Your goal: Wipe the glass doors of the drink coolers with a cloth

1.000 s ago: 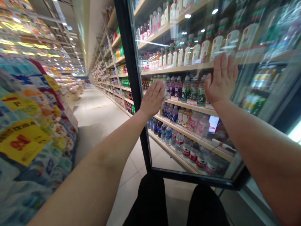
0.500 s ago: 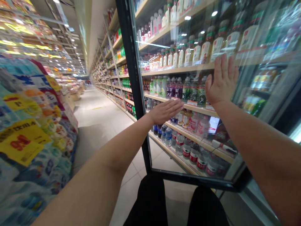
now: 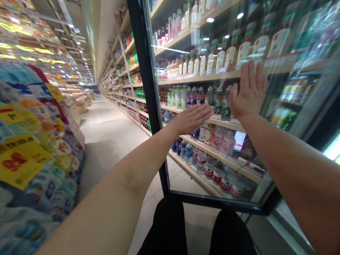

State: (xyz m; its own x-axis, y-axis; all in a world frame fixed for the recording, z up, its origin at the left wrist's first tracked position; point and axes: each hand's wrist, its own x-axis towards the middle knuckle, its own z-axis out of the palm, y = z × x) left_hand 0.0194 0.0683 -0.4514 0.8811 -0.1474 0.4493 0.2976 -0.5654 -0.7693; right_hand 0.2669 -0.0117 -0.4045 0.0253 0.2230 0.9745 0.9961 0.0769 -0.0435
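A glass cooler door with a black frame stands swung out in front of me. My right hand is raised with its palm toward the glass and its fingers stretched, seemingly against the pane. Lower and to the left, my left hand is held out flat with straight fingers, in front of the glass; whether it touches the pane I cannot tell. Neither hand holds anything. Through the glass show rows of drinks: bottles with white labels, dark green bottles and clear bottles with red labels.
To the left, wrapped bottle packs are stacked high with a yellow price sign. A tiled aisle runs away between that stack and long drink shelves. My black-clothed legs are just below the door's bottom edge.
My left hand has shifted slightly right and up across the glass. The right hand keeps nearly the same pose. The whole view has drifted a little.
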